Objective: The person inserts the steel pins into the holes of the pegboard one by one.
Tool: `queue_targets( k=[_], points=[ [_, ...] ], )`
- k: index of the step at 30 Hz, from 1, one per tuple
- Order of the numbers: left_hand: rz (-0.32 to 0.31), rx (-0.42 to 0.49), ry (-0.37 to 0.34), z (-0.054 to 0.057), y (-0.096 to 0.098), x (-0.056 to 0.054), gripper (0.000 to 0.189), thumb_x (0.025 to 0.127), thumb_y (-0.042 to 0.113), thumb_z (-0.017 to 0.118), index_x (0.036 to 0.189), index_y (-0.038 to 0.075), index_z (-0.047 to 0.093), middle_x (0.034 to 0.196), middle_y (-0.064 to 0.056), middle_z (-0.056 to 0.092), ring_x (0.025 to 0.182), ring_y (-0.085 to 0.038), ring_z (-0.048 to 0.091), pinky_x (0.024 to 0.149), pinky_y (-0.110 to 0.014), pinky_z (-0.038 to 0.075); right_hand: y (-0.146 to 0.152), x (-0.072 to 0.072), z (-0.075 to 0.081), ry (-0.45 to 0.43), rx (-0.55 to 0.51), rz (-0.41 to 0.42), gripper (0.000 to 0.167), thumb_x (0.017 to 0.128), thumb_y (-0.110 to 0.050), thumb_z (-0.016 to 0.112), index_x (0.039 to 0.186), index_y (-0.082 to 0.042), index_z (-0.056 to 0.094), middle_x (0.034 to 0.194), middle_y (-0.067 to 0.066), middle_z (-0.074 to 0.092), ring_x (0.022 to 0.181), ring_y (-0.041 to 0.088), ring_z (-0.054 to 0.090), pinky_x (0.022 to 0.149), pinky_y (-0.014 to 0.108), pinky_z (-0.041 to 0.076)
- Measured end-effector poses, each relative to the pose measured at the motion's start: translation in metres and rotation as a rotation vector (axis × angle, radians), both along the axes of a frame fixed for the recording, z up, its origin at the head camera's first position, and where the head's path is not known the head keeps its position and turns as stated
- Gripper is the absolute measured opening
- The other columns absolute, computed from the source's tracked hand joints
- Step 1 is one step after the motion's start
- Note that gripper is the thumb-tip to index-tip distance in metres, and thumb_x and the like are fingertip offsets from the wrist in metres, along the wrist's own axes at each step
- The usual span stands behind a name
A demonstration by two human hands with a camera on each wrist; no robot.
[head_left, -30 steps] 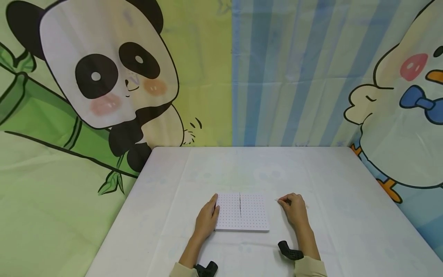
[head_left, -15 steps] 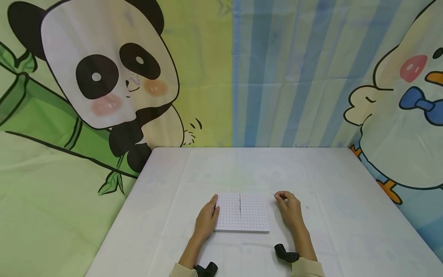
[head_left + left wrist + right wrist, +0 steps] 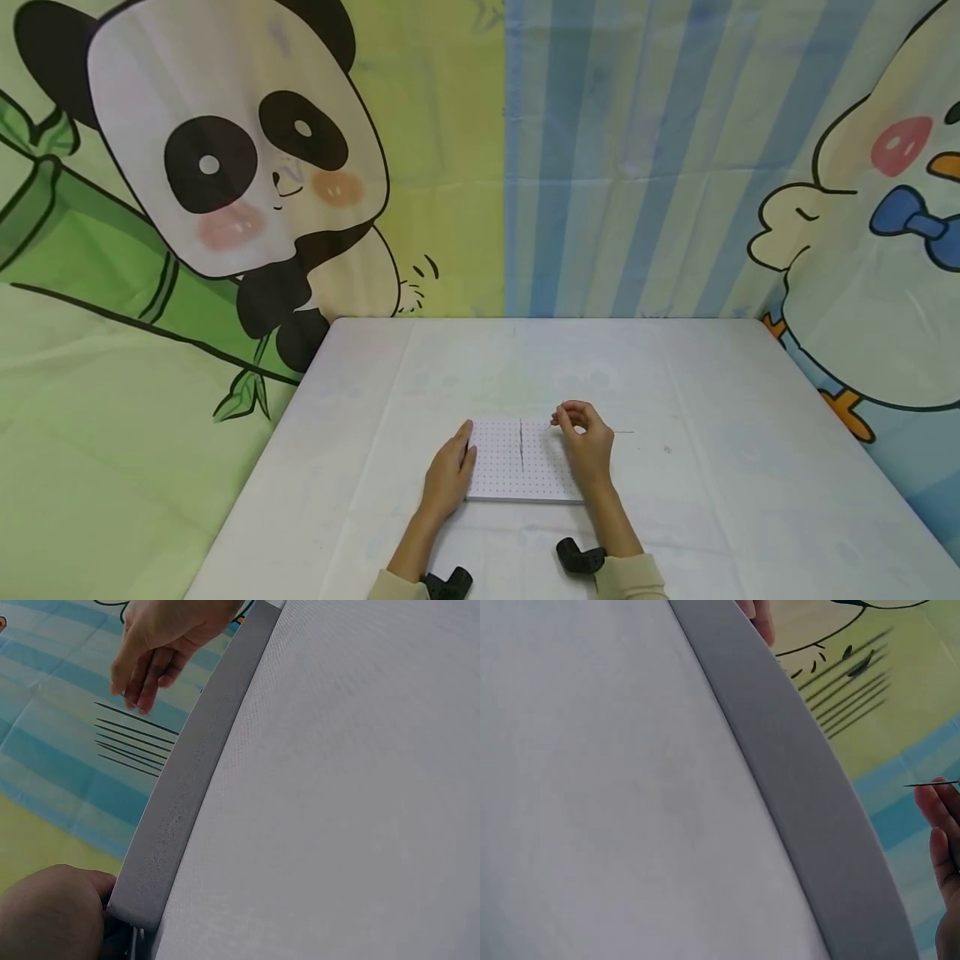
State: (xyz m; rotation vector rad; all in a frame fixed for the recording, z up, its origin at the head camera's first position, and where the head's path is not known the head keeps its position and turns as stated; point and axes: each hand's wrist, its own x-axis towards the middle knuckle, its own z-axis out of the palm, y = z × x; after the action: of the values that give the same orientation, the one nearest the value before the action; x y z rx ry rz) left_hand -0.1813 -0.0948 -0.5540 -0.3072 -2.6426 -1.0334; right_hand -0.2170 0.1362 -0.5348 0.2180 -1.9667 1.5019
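Note:
A white pegboard point(image 3: 498, 479) with rows of small holes lies on the table. Several thin dark needles point(image 3: 521, 443) stand upright in one line on it, clearer as a row of needles point(image 3: 135, 739) in the left wrist view. My left hand point(image 3: 448, 475) holds the board's left edge, thumb at the rim. Over the board's far right part, my right hand point(image 3: 587, 442) pinches a thin needle point(image 3: 928, 784) between thumb and fingertips. That needle's tip juts past the fingers, apart from the standing ones. The right hand covers part of the board's right side.
A thin needle-like line point(image 3: 624, 432) lies on the white table point(image 3: 720, 483) just right of my right hand. Cartoon-printed cloth point(image 3: 630, 167) hangs behind and beside the table. Black wrist cameras point(image 3: 580, 556) sit on both forearms.
My right hand has moved left from beside the board to above its far right part, carrying the pinched needle. The left hand and the board have stayed in place.

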Motion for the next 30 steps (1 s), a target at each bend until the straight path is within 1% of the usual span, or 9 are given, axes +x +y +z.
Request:
queue_targets(
  k=[3,6,10,13,16,22,27,30],
  points=[
    [-0.002,0.000,0.002,-0.001,0.000,-0.001,0.047,0.095,0.016,0.051,0.138,0.002,0.040,0.136,-0.013,0.047,0.122,-0.028,0.046,0.101,-0.041,0.038,-0.010,-0.002,-0.002,0.016,0.043,0.005,0.006,0.085,-0.012,0.067,0.088,-0.010,0.062,0.072,-0.003,0.068,0.063,0.011,0.063,0.054,0.015,0.049],
    [-0.004,0.002,0.003,-0.003,0.000,-0.001,0.047,0.095,0.016,0.052,0.138,0.002,0.040,0.136,-0.013,0.047,0.122,-0.029,0.046,0.101,-0.042,0.038,-0.018,-0.004,-0.003,0.022,0.113,0.018,0.008,0.083,-0.010,0.068,0.088,-0.010,0.061,0.073,-0.005,0.068,0.063,0.009,0.062,0.055,0.016,0.049],
    [-0.006,0.010,-0.024,-0.003,0.000,-0.001,0.047,0.096,0.018,0.050,0.139,0.003,0.039,0.138,-0.012,0.045,0.124,-0.027,0.044,0.103,-0.041,0.036,-0.024,-0.005,-0.003,0.018,0.204,0.056,0.009,0.084,-0.008,0.067,0.089,-0.010,0.059,0.076,-0.006,0.068,0.065,0.006,0.061,0.058,0.018,0.051],
    [-0.004,0.013,-0.047,-0.003,0.000,-0.002,0.047,0.096,0.019,0.049,0.140,0.005,0.038,0.139,-0.010,0.043,0.126,-0.026,0.042,0.104,-0.039,0.035,-0.026,-0.007,-0.004,0.021,0.247,0.075,0.009,0.085,-0.008,0.066,0.090,-0.010,0.059,0.077,-0.005,0.068,0.067,0.005,0.061,0.059,0.018,0.052],
    [-0.005,0.017,-0.043,-0.002,-0.001,-0.002,0.047,0.096,0.019,0.050,0.140,0.005,0.038,0.139,-0.010,0.043,0.126,-0.026,0.042,0.104,-0.039,0.035,-0.027,-0.009,-0.007,0.026,0.274,0.094,0.010,0.085,-0.010,0.066,0.092,-0.011,0.059,0.079,-0.006,0.068,0.069,0.004,0.062,0.061,0.019,0.052],
    [-0.012,0.013,0.000,-0.001,-0.001,-0.002,0.047,0.095,0.016,0.052,0.138,0.002,0.040,0.137,-0.012,0.045,0.124,-0.028,0.044,0.102,-0.042,0.037,-0.028,-0.010,-0.007,0.040,0.319,0.131,0.010,0.086,-0.014,0.066,0.093,-0.012,0.060,0.082,-0.008,0.067,0.072,0.004,0.062,0.064,0.022,0.052],
    [-0.012,0.011,0.020,-0.002,-0.001,-0.002,0.047,0.094,0.015,0.053,0.137,0.001,0.041,0.136,-0.013,0.046,0.123,-0.028,0.045,0.101,-0.042,0.038,-0.028,-0.009,-0.008,0.046,0.337,0.120,0.010,0.086,-0.013,0.066,0.094,-0.011,0.060,0.083,-0.008,0.067,0.073,0.004,0.061,0.063,0.022,0.052],
    [-0.012,0.009,0.015,-0.002,-0.001,-0.002,0.047,0.094,0.015,0.053,0.137,0.001,0.041,0.137,-0.012,0.046,0.123,-0.028,0.045,0.101,-0.041,0.038,-0.028,-0.010,-0.009,0.054,0.342,0.112,0.011,0.085,-0.011,0.067,0.094,-0.010,0.060,0.083,-0.007,0.067,0.071,0.005,0.062,0.061,0.022,0.052]
  ],
)
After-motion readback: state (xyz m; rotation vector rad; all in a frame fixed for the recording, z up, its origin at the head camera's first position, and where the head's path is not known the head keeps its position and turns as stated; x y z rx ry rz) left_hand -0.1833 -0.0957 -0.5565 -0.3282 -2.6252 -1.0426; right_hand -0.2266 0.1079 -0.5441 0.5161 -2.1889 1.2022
